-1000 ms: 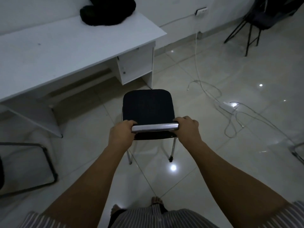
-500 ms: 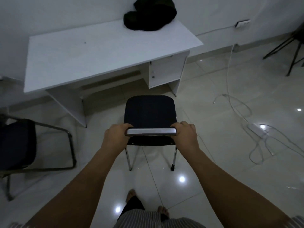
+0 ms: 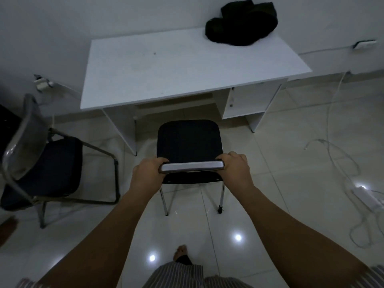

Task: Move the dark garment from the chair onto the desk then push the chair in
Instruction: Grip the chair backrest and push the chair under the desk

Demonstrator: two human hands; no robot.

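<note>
Since the dark garment [image 3: 242, 26] already lies bunched on the far right corner of the desk [image 3: 187, 67], against the wall, what remains is the push, and that turns on how the chair [image 3: 189, 142] stands to the opening under the desk. The chair is directly ahead of the person, its seat pointing away toward the desk, its front edge just short of the desk's near edge and roughly centred on the gap between the left leg panel [image 3: 122, 129] and the cabinet [image 3: 247, 104] on the right. The chair's backrest bar [image 3: 192, 166] runs crosswise, parallel to the desk's front, so a straight forward shove looks right. The left hand [image 3: 148, 173] and right hand [image 3: 234, 168] are both closed around the two ends of that bar, equally near, fingers curled over its far side and mostly out of sight. The chair's front legs are hidden beneath the seat; only the two rear legs show. How deep the space under the desk runs is lost in shadow. A second chair [image 3: 41, 163] stands to the left, well apart, and cables [image 3: 340, 163] trail across the floor to the right, clear of the path.
</note>
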